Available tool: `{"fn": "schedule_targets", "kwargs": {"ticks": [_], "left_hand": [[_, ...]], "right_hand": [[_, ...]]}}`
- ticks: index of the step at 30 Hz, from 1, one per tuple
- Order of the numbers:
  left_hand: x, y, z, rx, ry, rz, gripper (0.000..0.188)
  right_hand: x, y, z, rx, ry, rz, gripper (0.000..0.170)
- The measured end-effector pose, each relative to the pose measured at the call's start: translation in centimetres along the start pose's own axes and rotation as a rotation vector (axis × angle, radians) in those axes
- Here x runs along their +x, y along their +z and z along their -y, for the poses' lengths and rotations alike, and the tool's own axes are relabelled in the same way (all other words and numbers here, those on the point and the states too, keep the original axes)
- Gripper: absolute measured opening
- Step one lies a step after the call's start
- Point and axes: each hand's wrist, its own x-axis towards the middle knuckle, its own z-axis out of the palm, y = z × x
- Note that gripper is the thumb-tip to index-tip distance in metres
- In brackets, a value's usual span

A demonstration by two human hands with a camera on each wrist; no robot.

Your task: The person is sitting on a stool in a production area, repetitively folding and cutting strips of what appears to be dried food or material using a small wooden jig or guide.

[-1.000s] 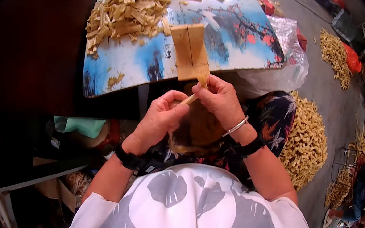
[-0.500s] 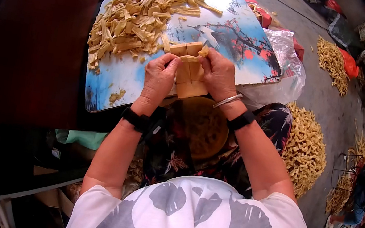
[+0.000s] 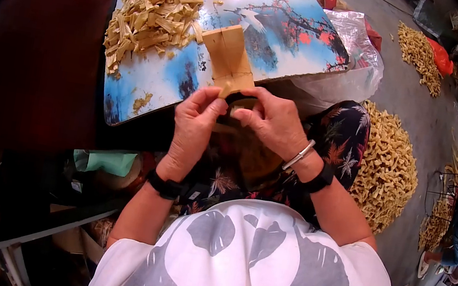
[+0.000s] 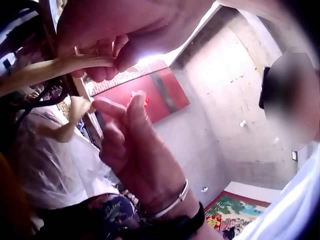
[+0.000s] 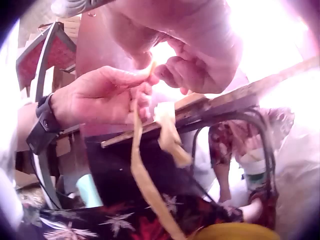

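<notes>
Left hand (image 3: pixel 197 117) has a strip (image 4: pixel 50 71) pinched between thumb and fingers, just in front of the board (image 3: pixel 230 56) by the table (image 3: pixel 173 95) edge. Right hand (image 3: pixel 279 127) is close beside it, index stretched out, thumb apart, knotted bit (image 4: pixel 75 117) near the fingertips.

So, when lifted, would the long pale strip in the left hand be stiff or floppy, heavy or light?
The strip probably flexes: it bends below the left hand. Being thin and narrow, it's likely light.
</notes>
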Motion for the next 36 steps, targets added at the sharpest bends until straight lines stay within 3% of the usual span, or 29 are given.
{"fn": "schedule_targets", "kwargs": {"ticks": [1,2,4,7,10,11,14,15,19,22,23,26,29,32,36], "left_hand": [[-1.0,1.1,0.1,-0.051,-0.005,0.0,0.017],[-1.6,1.3,1.0,0.124,0.08,0.053,0.016],[-2.9,1.2,3.2,0.259,0.075,0.014,0.014],[-4.4,0.2,4.6,0.09,-0.369,-0.151,0.018],[-5.7,-0.8,4.1,-0.732,-0.88,0.034,0.02],[-6.0,0.5,4.1,-0.715,-0.861,-0.119,0.022],[-5.6,-0.1,5.6,-0.38,-0.736,0.035,0.023],[-5.4,0.8,4.6,-0.292,-0.694,0.003,0.022],[-5.0,-0.2,5.5,0.222,-0.534,0.198,0.012],[-5.5,0.0,4.8,0.897,0.175,0.263,0.013],[-5.8,0.4,4.3,0.985,0.291,0.226,0.016],[-5.9,0.7,3.2,1.17,0.432,0.211,0.027],[-6.0,0.7,3.2,1.144,0.475,0.132,0.03],[-6.1,0.9,3.7,1.107,0.512,0.103,0.032],[-6.0,0.6,4.0,1.092,0.468,0.096,0.029]], "right_hand": [[-0.4,1.1,-0.2,0.034,-0.116,-0.075,0.033],[-0.5,2.7,-1.6,-0.009,-0.287,-0.184,0.027],[-1.2,4.0,-2.1,0.015,-0.305,-0.269,0.021],[-2.7,4.4,-2.3,-0.027,-0.303,-0.281,0.016],[-5.0,5.3,-2.6,-0.062,-0.351,-0.104,0.012],[-6.0,5.7,-2.4,-0.043,-0.368,-0.094,0.01],[-8.0,6.1,-2.3,0.086,-0.255,0.029,0.01],[-8.2,5.9,-2.3,0.09,-0.23,0.015,0.007],[-6.7,5.0,-3.9,-0.119,-0.384,-0.248,0.01],[-6.3,5.0,-4.2,0.269,-0.042,-0.163,0.014],[-6.0,5.6,-4.6,0.347,-0.015,-0.175,0.018],[-5.2,5.0,-4.8,0.401,0.349,0.048,0.019],[-5.1,6.5,-5.4,0.51,0.486,-0.02,0.022],[-5.1,6.8,-5.4,0.444,0.374,-0.079,0.024],[-5.3,6.6,-5.4,0.379,0.248,-0.017,0.022]]}}
